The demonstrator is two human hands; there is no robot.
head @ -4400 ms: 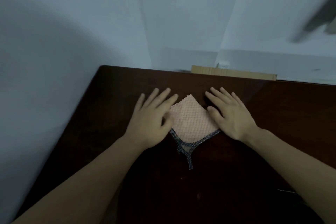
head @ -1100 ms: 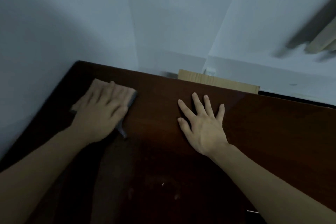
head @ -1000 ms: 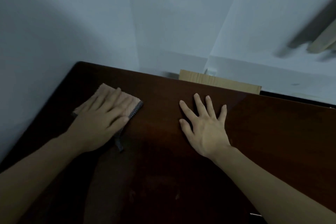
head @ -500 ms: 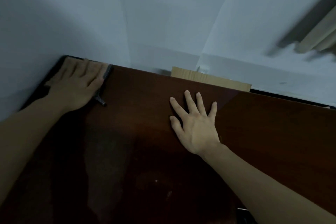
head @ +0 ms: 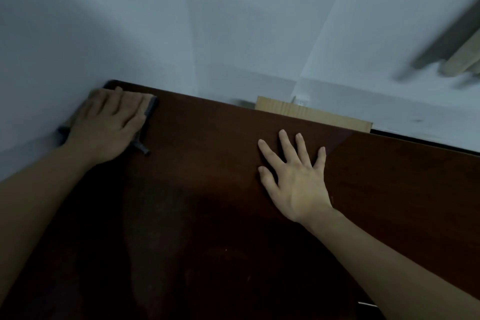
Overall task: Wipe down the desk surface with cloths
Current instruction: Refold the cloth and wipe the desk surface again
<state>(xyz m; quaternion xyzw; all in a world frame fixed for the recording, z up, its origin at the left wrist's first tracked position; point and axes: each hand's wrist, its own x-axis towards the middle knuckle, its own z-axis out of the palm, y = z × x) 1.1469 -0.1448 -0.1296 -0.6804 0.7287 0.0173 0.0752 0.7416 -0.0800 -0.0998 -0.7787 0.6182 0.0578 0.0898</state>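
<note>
Desk: a dark reddish-brown polished wooden desk [head: 220,189] filled the lower frame, its far-left corner set against a pale grey-blue wall [head: 130,21].
Cloth: a pinkish-beige textured cloth with a dark grey woven border [head: 146,104] lay flat on the desk at that far-left corner; a short grey border tail stuck out from under the hand on the near side.
Left hand: the left hand [head: 106,127] lay palm-down on the cloth, fingers straight and together, pressing it onto the desk; it covered most of the cloth and did not grasp it.
Right hand: the right hand [head: 298,182] rested flat on the bare desk near the middle of the far edge, fingers spread, holding nothing, well apart from the cloth.
Beyond the desk: a light tan flat board [head: 311,113] showed just behind the desk's far edge.
Upper right of the desk: blurred grey and pale wooden bars [head: 454,44] stood against the wall; what they were could not be told.
</note>
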